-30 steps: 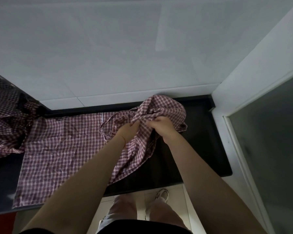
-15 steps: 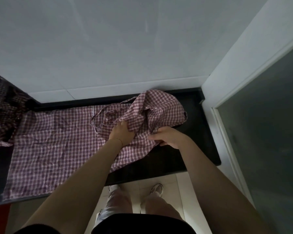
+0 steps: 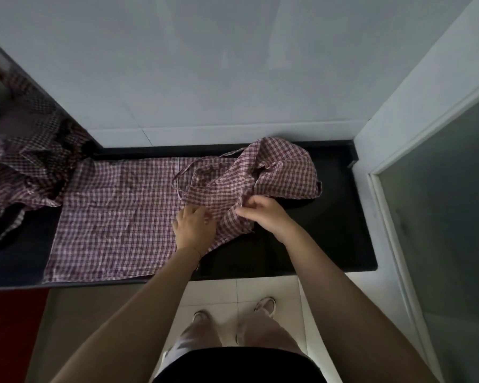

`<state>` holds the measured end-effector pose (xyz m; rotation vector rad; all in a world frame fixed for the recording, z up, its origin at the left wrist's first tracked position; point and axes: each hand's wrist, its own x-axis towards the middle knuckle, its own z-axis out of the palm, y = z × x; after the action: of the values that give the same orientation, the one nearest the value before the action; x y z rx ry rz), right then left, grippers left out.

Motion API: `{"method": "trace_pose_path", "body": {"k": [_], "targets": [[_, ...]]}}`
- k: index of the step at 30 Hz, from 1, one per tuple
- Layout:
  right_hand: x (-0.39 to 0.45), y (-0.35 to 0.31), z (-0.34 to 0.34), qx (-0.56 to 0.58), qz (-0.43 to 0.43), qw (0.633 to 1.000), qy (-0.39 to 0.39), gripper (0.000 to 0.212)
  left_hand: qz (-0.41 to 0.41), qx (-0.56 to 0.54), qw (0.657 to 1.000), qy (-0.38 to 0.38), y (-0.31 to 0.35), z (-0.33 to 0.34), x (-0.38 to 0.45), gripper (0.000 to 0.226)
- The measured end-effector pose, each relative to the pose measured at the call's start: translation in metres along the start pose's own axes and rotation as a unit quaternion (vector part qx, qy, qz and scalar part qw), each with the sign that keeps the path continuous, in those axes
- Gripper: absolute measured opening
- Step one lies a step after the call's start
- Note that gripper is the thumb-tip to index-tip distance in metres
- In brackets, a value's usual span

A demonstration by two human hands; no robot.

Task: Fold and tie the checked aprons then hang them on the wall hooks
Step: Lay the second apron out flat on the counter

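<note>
A red-and-white checked apron (image 3: 114, 217) lies spread flat on the black counter (image 3: 329, 239). Its right part (image 3: 277, 170) is bunched up and folded back over itself, with a thin strap (image 3: 183, 175) looping out to the left. My left hand (image 3: 194, 228) rests with spread fingers on the cloth at the fold. My right hand (image 3: 263, 214) pinches the bunched cloth edge just to the right. A second checked apron (image 3: 31, 161) lies crumpled at the far left of the counter.
A pale tiled wall (image 3: 205, 64) rises behind the counter. A white frame with a dark glass panel (image 3: 440, 203) closes off the right side. White floor tiles and my shoes (image 3: 266, 305) show below the counter edge. No hooks are in view.
Both hands came down and apart from gripping the raised bunch together. The left hand now lies flatter on the cloth, and the bunched part has sunk lower toward the counter.
</note>
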<state>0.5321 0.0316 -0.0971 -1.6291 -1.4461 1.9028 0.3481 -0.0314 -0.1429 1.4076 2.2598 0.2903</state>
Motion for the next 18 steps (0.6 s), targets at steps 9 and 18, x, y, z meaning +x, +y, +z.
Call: {"method": "trace_pose_path", "body": {"k": [9, 18], "targets": [[0.000, 0.019, 0.020, -0.369, 0.125, 0.917, 0.086, 0.028, 0.022, -0.021, 0.990, -0.140, -0.032, -0.011, -0.006, 0.070], [-0.038, 0.010, 0.040, -0.235, 0.000, 0.966, 0.109, 0.032, 0.085, 0.139, 0.963, -0.213, -0.036, -0.018, -0.001, 0.095]]}}
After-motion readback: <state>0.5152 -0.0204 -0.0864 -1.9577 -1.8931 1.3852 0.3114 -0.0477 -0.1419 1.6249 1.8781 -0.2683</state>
